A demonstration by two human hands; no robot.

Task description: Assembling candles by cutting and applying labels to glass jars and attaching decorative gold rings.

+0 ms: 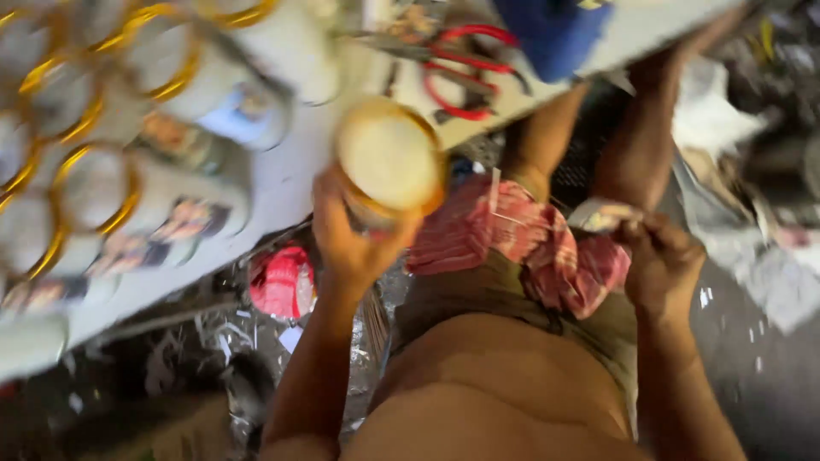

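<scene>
Left hand [354, 235] wrapped round gold-rimmed white jar [389, 162], mouth tilted toward camera, probably so body faces right hand. Jar held off front edge of white table [282, 183], above lap. Right hand [658, 256] right of jar, fingers pinched on small printed label piece [602, 215], held ready beside it. Below jar: pink checked cloth [521, 243] on lap. Left of jar, on table: rows of like jars [94, 188] lying on sides, colourful labels blurred. Above jar: red-handled scissors [461, 72], blue cloth [555, 34].
</scene>
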